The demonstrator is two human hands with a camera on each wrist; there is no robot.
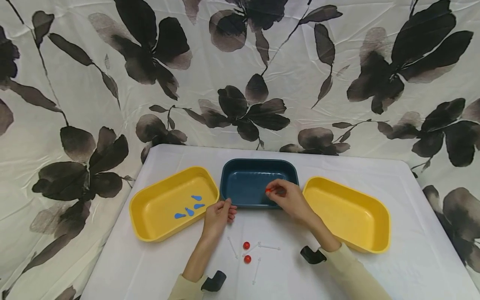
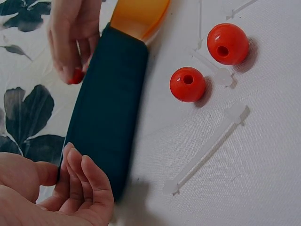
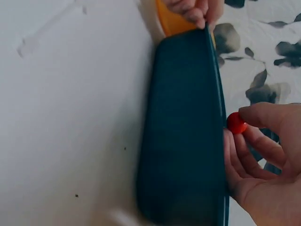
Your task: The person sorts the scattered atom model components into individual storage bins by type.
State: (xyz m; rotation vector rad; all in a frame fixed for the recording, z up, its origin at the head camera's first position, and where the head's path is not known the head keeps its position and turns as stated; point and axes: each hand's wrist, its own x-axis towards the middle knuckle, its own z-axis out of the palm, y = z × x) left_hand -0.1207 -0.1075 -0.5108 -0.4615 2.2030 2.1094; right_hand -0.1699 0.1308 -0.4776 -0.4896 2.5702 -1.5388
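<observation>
Two loose red beads [image 1: 247, 259] sit nearest on the worktop [image 1: 150, 271]; past them, left hand [image 1: 216, 216] grip pinches the near rim of the teal tray [image 1: 240, 189]. Right hand [image 1: 290, 200] grip is narrow, thumb and fingers pinching the held red bead [image 3: 236, 123] over the tray; probably light, hard, slippery, best taken across its round sides.

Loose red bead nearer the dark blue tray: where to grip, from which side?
Probably pinch opposite sides of the red bead from above: it's round, its top is uncovered, and its hole shows near the top. Avoid the pale stick lying close beside it.
</observation>
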